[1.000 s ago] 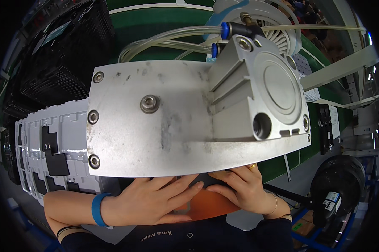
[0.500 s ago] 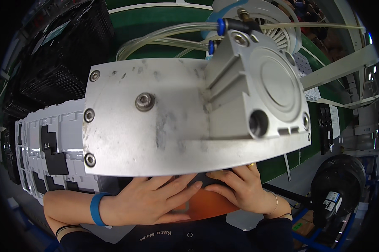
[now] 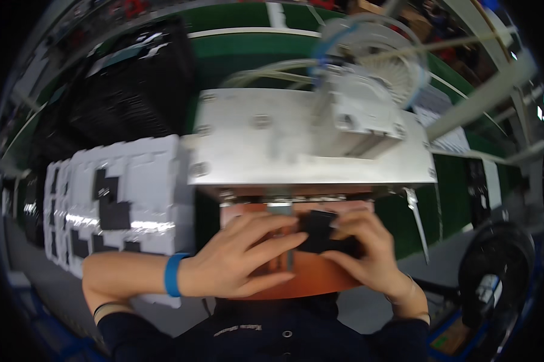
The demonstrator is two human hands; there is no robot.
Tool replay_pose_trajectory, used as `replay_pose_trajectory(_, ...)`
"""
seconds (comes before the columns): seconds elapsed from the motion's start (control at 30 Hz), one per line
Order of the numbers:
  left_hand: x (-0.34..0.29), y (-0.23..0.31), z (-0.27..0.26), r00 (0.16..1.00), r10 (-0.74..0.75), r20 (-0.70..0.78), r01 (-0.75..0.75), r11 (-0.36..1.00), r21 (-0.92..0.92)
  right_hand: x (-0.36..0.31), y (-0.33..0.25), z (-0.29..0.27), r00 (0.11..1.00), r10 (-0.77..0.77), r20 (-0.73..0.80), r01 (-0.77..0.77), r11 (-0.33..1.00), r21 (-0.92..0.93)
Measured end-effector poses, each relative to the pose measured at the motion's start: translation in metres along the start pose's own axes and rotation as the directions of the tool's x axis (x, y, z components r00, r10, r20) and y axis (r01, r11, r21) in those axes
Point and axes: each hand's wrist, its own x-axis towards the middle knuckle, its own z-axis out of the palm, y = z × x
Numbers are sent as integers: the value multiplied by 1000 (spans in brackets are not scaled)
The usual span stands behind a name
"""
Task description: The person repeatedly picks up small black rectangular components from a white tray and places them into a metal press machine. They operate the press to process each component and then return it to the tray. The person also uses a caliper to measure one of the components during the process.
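Observation:
A thin black piece [image 3: 318,230], blurred by motion, is tilted above the orange plate [image 3: 326,274]. My right hand [image 3: 368,248] pinches its right side between thumb and fingers. My left hand [image 3: 245,256] lies over the plate's left part, fingers stretched out and apart, the tips close to the black piece; whether they touch it I cannot make out. Just beyond both hands is a metal press [image 3: 236,151] with a cylinder block [image 3: 356,114] on top. The gap beneath the press is partly hidden.
White moulded trays [image 3: 154,181] with black cut pieces stand at left, black crates [image 3: 133,90] behind them. A white fan [image 3: 398,60] sits beyond the press on the green bench. A metal rod [image 3: 418,223] hangs at right, near a round black object [image 3: 495,259].
The view has drawn back and tilted, so the press looks smaller and farther off. The black piece now shows in my right hand, and both hands are clear of the press's edge.

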Motion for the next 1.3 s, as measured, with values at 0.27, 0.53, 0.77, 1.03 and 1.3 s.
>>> replay_pose_trajectory(0.27, -29, 38, -19, 964, -264, -28, 211, 826, -522, 0, -46, 24, 995, -92, -28, 95, 917, 388)
replay_pose_trajectory(0.53, -177, -34, -183, 373, -578, -726, 488, 787, -376, 83, -96, 81, 909, -385, 160, 332, 901, 280)
replay_pose_trajectory(0.77, -266, -137, -216, 255, -494, -831, 681, 702, -208, 156, -104, 212, 836, -518, 182, 491, 853, 174)
replay_pose_trajectory(1.03, -234, -92, -192, 352, -374, -858, 935, 176, 307, 169, -121, 246, 866, -402, 298, 399, 914, 71)
replay_pose_trajectory(1.3, -173, -59, -192, 607, -45, -793, 660, 584, 472, 173, -112, 198, 928, -371, 42, 336, 877, 343)
